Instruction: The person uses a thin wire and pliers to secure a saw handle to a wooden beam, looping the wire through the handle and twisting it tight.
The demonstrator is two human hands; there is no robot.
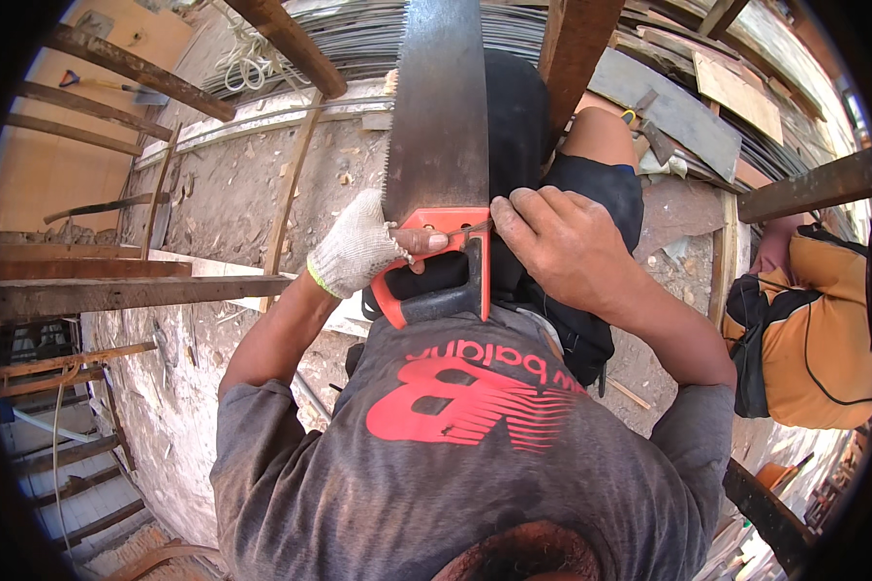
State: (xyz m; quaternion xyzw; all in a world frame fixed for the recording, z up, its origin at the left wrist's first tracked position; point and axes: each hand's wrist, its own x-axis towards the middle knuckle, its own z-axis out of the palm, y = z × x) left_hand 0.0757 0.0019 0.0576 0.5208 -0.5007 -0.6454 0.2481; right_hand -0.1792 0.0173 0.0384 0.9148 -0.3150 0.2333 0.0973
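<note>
A handsaw (439,116) lies in front of my chest, its wide metal blade pointing away and its toothed edge on the left. My left hand (363,242), in a white knit glove with the thumb bare, grips the upper part of its red-and-black handle (446,308). The left thumb presses on the handle's face, where a thin dark strand seems to cross toward the right. At the handle's upper right corner, my bare right hand (562,237) has thumb and fingers pinched together. Whatever sits between those fingertips is too small to make out.
Wooden posts and beams (126,295) stand around me. Metal rods (358,39) lie at the back, near coiled pale rope (252,53). A hammer (654,140) rests by a grey board (669,107) at right. Another person in orange clothing (824,329) is at far right.
</note>
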